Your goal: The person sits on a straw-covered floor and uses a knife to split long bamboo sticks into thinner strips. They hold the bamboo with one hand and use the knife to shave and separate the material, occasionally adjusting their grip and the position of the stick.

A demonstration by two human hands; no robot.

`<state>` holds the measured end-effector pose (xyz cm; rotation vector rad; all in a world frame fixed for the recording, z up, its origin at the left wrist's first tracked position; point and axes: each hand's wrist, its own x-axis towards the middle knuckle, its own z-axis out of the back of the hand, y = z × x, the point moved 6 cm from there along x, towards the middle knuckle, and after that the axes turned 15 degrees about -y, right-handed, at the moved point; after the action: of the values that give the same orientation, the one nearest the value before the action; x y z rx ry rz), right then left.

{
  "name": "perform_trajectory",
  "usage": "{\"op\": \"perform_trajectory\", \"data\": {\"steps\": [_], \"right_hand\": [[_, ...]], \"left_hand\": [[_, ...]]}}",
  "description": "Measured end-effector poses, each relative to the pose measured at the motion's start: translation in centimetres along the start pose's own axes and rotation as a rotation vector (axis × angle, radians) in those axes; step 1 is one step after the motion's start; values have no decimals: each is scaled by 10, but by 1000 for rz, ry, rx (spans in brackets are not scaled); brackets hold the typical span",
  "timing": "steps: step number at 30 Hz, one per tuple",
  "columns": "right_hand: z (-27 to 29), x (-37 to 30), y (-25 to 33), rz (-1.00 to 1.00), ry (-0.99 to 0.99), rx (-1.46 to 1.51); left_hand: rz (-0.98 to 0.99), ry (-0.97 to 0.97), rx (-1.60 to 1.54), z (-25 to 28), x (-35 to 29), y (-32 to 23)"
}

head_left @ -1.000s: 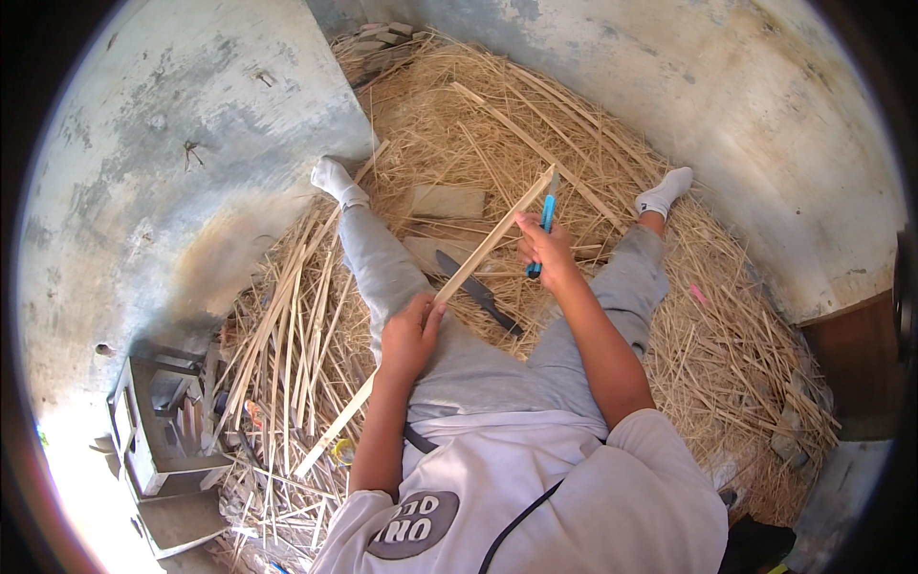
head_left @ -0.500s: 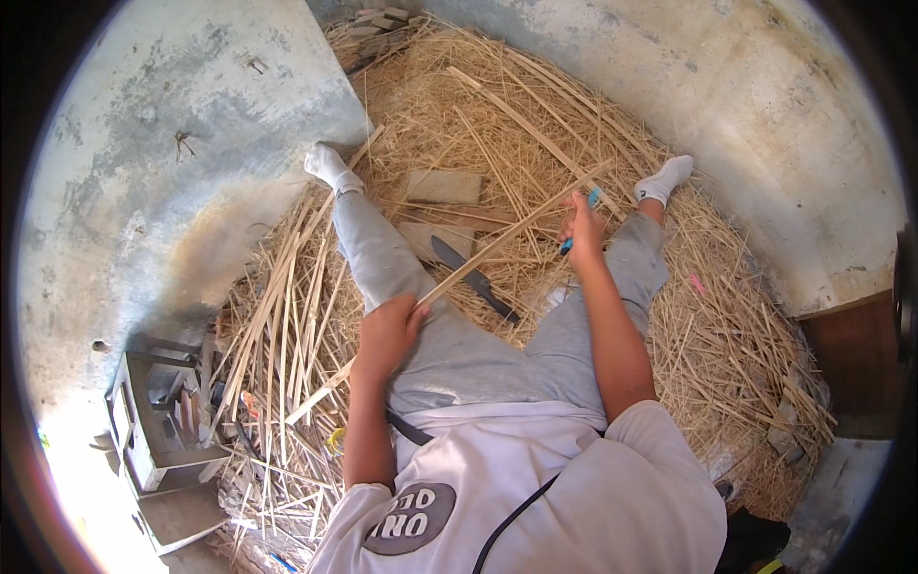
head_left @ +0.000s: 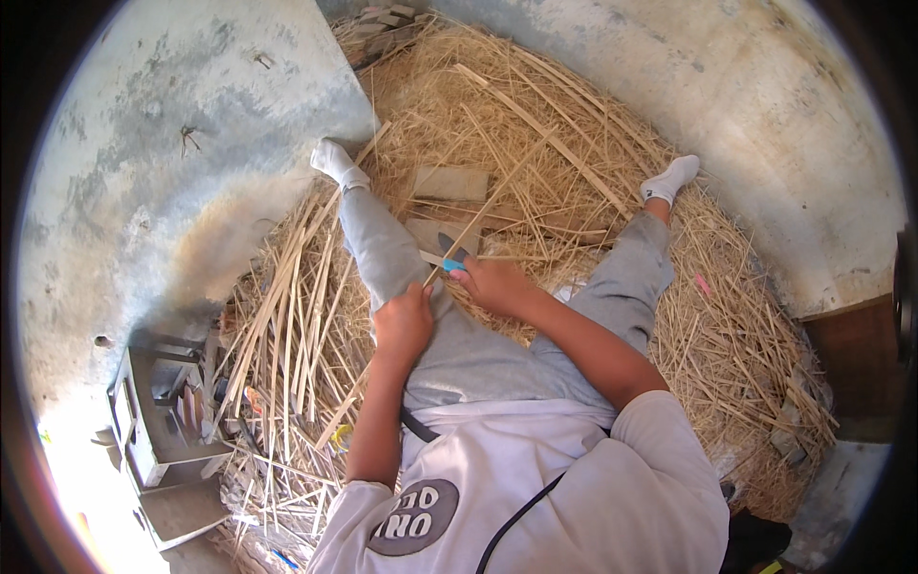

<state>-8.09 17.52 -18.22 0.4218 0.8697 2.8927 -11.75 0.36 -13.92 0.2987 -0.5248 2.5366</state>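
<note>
My left hand (head_left: 404,322) is closed around a long thin bamboo strip (head_left: 502,189), above my left thigh. The strip slants from the lower left, through the hand, toward the far right. Just ahead of that grip, my right hand (head_left: 495,285) is closed on a small knife with a blue handle (head_left: 452,265). Its pale blade (head_left: 430,257) points left and lies across or against the strip; exact contact I cannot make out. Beneath, a large dark-bladed knife (head_left: 448,244) lies between my legs, mostly hidden by my right hand.
Bamboo strips (head_left: 287,316) lie heaped beside my left leg. Fine shavings (head_left: 545,105) cover the floor ahead and to the right. Flat slabs (head_left: 451,184) lie between my feet. A wooden frame-like box (head_left: 158,421) stands at left, and a pale wall (head_left: 755,124) curves around.
My right hand has swung left and nearer with the knife, from far along the strip to just ahead of my left hand. The left hand still grips the strip.
</note>
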Motion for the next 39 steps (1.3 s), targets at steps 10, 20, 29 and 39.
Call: {"op": "perform_trajectory", "data": {"steps": [10, 20, 29, 39], "right_hand": [[9, 6, -4, 77, -52, -229], [71, -39, -279, -701, -447, -158], [35, 3, -67, -322, -108, 91], [17, -1, -25, -168, 68, -84]], "left_hand": [[-3, -31, 36, -3, -1, -4], [141, -40, -51, 38, -31, 1], [126, -24, -24, 22, -25, 9], [78, 5, 131, 24, -31, 1]]}}
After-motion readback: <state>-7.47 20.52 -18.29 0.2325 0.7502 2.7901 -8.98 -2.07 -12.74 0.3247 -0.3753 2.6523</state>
